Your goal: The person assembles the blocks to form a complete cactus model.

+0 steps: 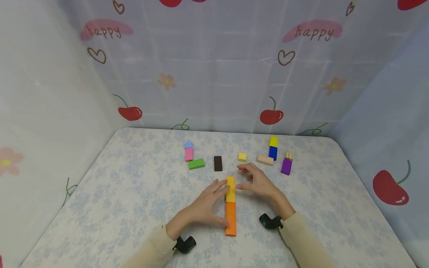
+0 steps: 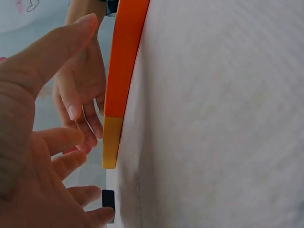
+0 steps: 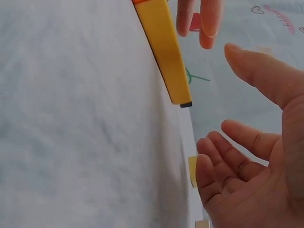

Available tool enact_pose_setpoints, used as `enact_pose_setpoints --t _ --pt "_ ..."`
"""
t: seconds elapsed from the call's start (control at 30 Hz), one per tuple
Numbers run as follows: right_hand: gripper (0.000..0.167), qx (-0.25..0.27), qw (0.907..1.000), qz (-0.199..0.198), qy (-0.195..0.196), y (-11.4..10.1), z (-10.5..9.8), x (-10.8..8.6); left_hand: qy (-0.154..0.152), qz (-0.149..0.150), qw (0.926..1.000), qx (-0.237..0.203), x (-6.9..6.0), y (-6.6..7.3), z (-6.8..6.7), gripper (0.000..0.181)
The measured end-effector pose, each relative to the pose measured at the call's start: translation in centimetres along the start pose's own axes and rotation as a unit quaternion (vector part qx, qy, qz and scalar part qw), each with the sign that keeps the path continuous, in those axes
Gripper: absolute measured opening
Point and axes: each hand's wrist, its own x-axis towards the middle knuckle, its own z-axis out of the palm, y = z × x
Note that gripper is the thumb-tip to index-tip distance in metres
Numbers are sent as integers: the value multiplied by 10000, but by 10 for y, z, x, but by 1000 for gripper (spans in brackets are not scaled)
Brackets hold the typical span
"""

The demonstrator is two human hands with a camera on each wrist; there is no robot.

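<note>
A long orange block (image 1: 231, 213) and a yellow-orange block (image 1: 231, 195) lie end to end in one line on the table. My left hand (image 1: 205, 206) hovers at their left side, thumb by the orange block and spread fingers by the yellow-orange one. In the left wrist view its fingers (image 2: 64, 166) look apart from the blocks. Across from it, my right hand (image 1: 259, 182) is loosely bent to the right of the yellow-orange block's far end. The right wrist view shows nothing between its thumb and fingers (image 3: 237, 161).
Farther back lie a dark brown block (image 1: 218, 163), a green block (image 1: 196, 164), pink (image 1: 189, 154) and light blue (image 1: 188, 144) blocks. Right of them are a small yellow block (image 1: 242, 157), a beige block (image 1: 265, 160), blue (image 1: 273, 153), bright yellow (image 1: 273, 141) and purple (image 1: 286, 166) blocks.
</note>
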Motion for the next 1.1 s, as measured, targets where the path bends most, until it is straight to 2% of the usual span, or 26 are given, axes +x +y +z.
enact_pose_setpoints --t 0.2,0.37,0.57,0.77,1.1 --pt "62 244 9975 81 653 8 -12 11 -275 85 9995 88 5 -7 3 108" --pt "59 117 9953 206 936 16 -17 22 -382 66 9992 108 6 -10 6 105" --pt "55 -98 9916 394 1230 22 -18 32 -361 87 9992 169 6 -11 8 103" --pt "50 -90 9891 632 1329 27 -16 38 -353 85 9993 25 4 -11 10 103" --pt "48 -428 9875 908 1217 29 -16 47 -316 57 9995 -51 4 -11 9 103"
